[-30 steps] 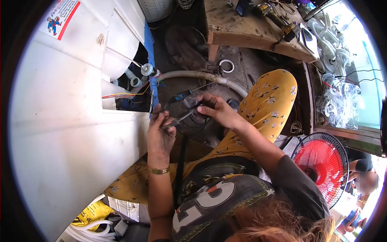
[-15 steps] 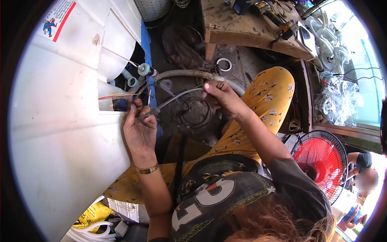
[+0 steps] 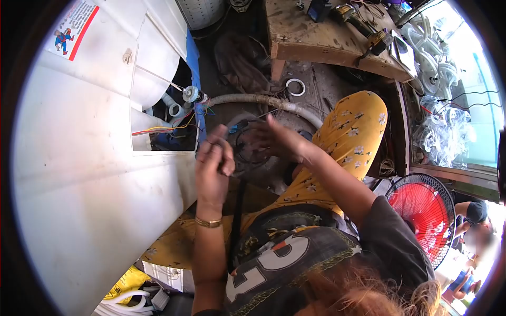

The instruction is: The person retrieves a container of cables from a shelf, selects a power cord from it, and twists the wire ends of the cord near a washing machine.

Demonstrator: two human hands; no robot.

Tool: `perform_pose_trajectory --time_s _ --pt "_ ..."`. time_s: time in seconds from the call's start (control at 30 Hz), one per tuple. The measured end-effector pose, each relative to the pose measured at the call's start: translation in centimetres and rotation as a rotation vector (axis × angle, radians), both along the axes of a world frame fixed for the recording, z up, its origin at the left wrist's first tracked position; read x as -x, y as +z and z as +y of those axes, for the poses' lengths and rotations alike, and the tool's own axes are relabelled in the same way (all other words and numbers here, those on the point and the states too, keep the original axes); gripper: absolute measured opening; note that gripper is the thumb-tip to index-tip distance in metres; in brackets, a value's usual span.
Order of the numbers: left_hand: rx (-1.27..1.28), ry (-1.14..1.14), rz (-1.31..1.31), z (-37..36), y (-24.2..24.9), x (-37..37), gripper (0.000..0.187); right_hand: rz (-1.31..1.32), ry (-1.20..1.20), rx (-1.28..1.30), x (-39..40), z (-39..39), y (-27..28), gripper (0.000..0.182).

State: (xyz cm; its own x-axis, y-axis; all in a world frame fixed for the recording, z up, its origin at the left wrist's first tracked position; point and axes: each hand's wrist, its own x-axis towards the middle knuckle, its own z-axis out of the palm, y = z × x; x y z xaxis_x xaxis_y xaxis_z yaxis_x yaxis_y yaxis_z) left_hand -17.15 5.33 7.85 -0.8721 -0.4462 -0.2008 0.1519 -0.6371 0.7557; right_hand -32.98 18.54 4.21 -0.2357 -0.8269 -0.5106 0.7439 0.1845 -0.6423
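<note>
My left hand [image 3: 214, 166] is blurred beside the opening in the white machine casing [image 3: 95, 105]; its fingers are curled, and what they hold cannot be made out. Further right, my right hand [image 3: 279, 138] has its fingers stretched out, smeared by motion, with nothing clearly held. A small blue thing [image 3: 235, 128] shows between the hands, above dark coiled tubing on the floor. Inside the opening are coloured wires [image 3: 158, 129] and a grey pipe end [image 3: 176, 110]. A round white part [image 3: 190, 94] sits at its upper right edge. A ribbed grey hose [image 3: 247, 98] curves beyond both hands.
A wooden table [image 3: 316, 52] at the top carries a yellow and black power drill [image 3: 377, 41]. On the floor lies a white ring [image 3: 295, 87]. To the right stand a red fan [image 3: 421, 216] and plastic-wrapped parts [image 3: 443, 129]; a person [image 3: 472, 221] is beyond.
The grey tube held between both hands no longer shows there. My left hand has moved right, away from the opening. My right hand has dropped slightly and its fingers have spread.
</note>
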Motion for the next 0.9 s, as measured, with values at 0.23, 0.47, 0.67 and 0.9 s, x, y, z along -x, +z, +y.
perform_pose_trajectory --time_s 0.23,0.47,0.67,0.9 --pt "0.270 -0.386 -0.175 3.3 -3.5 -3.5 0.034 -0.165 0.039 0.312 1.0 -2.9 -0.6 0.047" --pt "0.038 -0.156 -0.041 3.9 -4.5 -2.4 0.041 0.051 0.254 0.328 -0.4 -2.9 2.6 0.046" --pt "-0.087 0.119 -0.059 0.8 -2.4 1.1 0.036 0.188 0.199 0.180 -2.2 -2.0 2.8 0.035" --pt "0.074 0.162 -0.183 0.7 -1.6 2.5 0.025 0.612 0.149 0.184 -2.5 -3.0 4.2 0.039"
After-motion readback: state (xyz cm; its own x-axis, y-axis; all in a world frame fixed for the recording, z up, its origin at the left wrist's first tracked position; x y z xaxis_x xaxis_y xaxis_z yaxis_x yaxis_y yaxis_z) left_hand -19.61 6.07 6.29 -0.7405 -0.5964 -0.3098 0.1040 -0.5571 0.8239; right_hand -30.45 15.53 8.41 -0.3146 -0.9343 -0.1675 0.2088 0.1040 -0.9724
